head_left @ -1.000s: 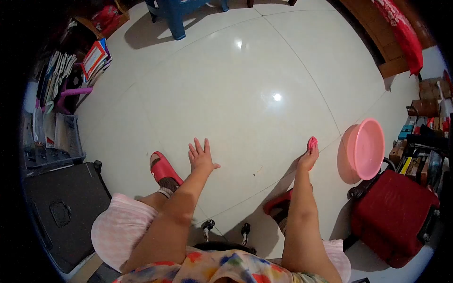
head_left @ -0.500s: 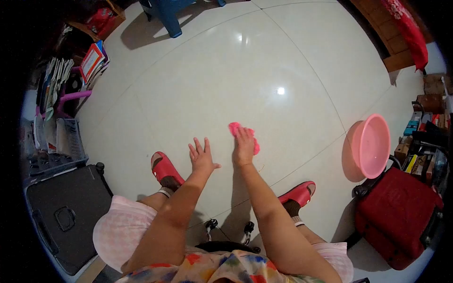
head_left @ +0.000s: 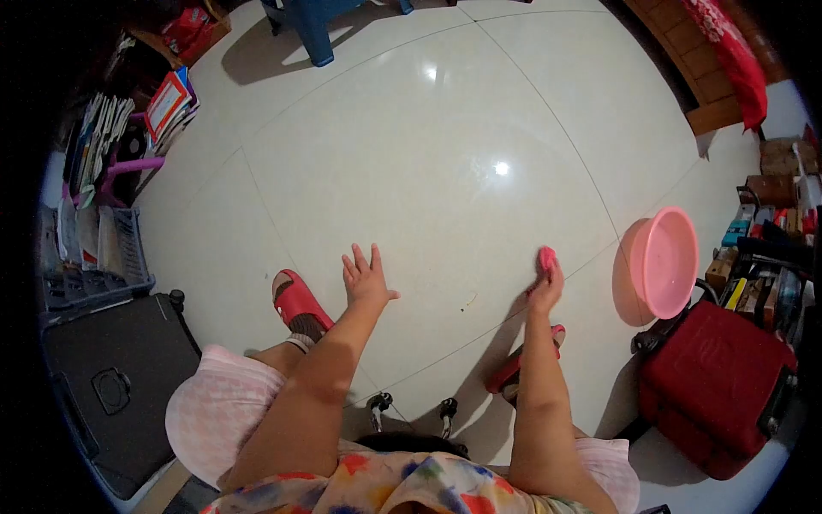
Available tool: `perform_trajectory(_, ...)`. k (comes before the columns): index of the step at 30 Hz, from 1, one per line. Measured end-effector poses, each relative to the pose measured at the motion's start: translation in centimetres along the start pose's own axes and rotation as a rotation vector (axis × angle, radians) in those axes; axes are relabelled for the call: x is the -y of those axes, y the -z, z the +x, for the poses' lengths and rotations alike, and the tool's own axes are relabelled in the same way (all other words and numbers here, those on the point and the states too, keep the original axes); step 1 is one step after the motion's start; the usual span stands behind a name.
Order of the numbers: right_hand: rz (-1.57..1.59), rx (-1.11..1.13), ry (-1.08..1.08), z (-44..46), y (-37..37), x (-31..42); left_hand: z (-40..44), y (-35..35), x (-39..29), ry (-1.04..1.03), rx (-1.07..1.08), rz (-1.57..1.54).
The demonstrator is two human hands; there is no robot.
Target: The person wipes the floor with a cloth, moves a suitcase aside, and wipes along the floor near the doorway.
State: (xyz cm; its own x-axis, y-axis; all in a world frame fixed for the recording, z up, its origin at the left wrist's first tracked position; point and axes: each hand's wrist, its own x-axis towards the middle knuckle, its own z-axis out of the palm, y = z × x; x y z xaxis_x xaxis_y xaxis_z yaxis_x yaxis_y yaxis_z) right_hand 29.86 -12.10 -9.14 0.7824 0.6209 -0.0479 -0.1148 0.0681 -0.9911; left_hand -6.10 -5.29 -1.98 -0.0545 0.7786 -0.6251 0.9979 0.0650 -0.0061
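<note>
A bright pink cloth (head_left: 547,258) is bunched in my right hand (head_left: 545,289), which is turned on its edge over the tiled floor (head_left: 411,197). Most of the cloth is hidden by the fingers, and I cannot tell whether it touches the tiles. My left hand (head_left: 366,278) is empty, its fingers spread and palm down over the floor, near the red slipper (head_left: 298,301) on my left foot. Small bits of debris (head_left: 468,301) lie on the tiles between my hands. My right forearm partly covers the other red slipper (head_left: 505,373).
To the right, a pink basin (head_left: 670,264) stands behind a red suitcase (head_left: 717,390). A black suitcase (head_left: 120,390) and a grey-blue crate (head_left: 128,257) line the left side. A blue stool (head_left: 308,30) is at the far edge, wooden furniture (head_left: 711,86) at the upper right.
My right hand has moved right with the pink cloth, which went from spread under the palm to bunched in the fingers. Debris on the tiles is more exposed. My left hand has hardly moved.
</note>
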Motion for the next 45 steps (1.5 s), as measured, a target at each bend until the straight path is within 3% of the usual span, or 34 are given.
perform_trajectory(2, -0.780, 0.052, 0.388, 0.3, 5.2, -3.3, 0.0, 0.0, 0.0, 0.004, 0.004, 0.007)
perform_trajectory(3, -1.046, 0.010, 0.379, -1.2, 3.8, -1.5, -0.1, -0.2, 0.0, 0.003, 0.001, 0.007)
perform_trajectory(6, -0.490, -0.018, 0.169, -5.3, -2.0, 0.7, -0.4, -0.2, -0.3, 0.009, 0.014, 0.016)
perform_trajectory(8, -0.889, 0.071, 0.351, -8.2, -3.8, -0.4, -0.2, 0.0, -0.5, 0.022, 0.026, 0.019)
perform_trajectory(16, -0.860, 0.450, 0.394, -17.1, -13.5, -1.4, -0.6, 0.4, -1.3, 0.062, 0.059, 0.039)
perform_trajectory(18, -0.715, 0.583, 0.252, -17.8, -14.8, -0.5, -0.4, 0.2, -1.2, 0.053, 0.055, 0.062)
perform_trajectory(20, -0.252, 0.458, -0.055, -17.5, -15.8, 1.4, -0.5, 0.1, -1.1, 0.042, 0.045, 0.071)
perform_trajectory(22, -0.227, 0.393, 0.012, -15.7, -13.9, 2.4, -0.8, 0.3, -1.1, 0.031, 0.024, 0.069)
perform_trajectory(23, -0.280, 0.367, 0.177, -14.9, -12.2, 3.3, -0.9, 0.4, -1.2, 0.027, 0.027, 0.071)
perform_trajectory(24, -0.333, 0.363, 0.082, -13.9, -9.8, 3.2, -1.0, 0.5, -1.2, 0.025, 0.030, 0.073)
perform_trajectory(26, -0.463, 0.183, 0.217, -12.8, -5.7, 3.3, -1.1, 0.8, -1.2, 0.023, 0.046, 0.085)
perform_trajectory(27, -0.156, -0.034, 0.051, -12.7, -4.0, 2.1, -1.1, 1.0, -1.2, 0.024, 0.057, 0.093)
perform_trajectory(28, -0.685, 0.060, 0.167, -12.8, -0.6, 1.6, -1.1, 1.1, -1.2, 0.025, 0.067, 0.101)
perform_trajectory(30, -0.926, -0.069, 0.110, -14.3, 0.9, 1.0, -1.1, 1.1, -1.1, 0.026, 0.075, 0.106)
perform_trajectory(32, -0.858, -0.054, 0.150, -15.9, 0.2, -1.3, -1.0, 1.4, -1.1, 0.023, 0.084, 0.103)
perform_trajectory(34, -1.159, -0.041, 0.073, -19.2, -3.5, -0.9, -1.3, 1.8, -1.0, 0.019, 0.100, 0.093)
perform_trajectory(39, -1.123, -0.042, -0.116, -22.6, -12.3, -0.9, -1.1, 1.5, 0.9, -0.082, 0.071, 0.091)
perform_trajectory(45, -1.124, -0.069, -0.035, -22.7, -21.3, -2.3, -0.3, -0.2, 5.8, -0.307, -0.116, 0.050)
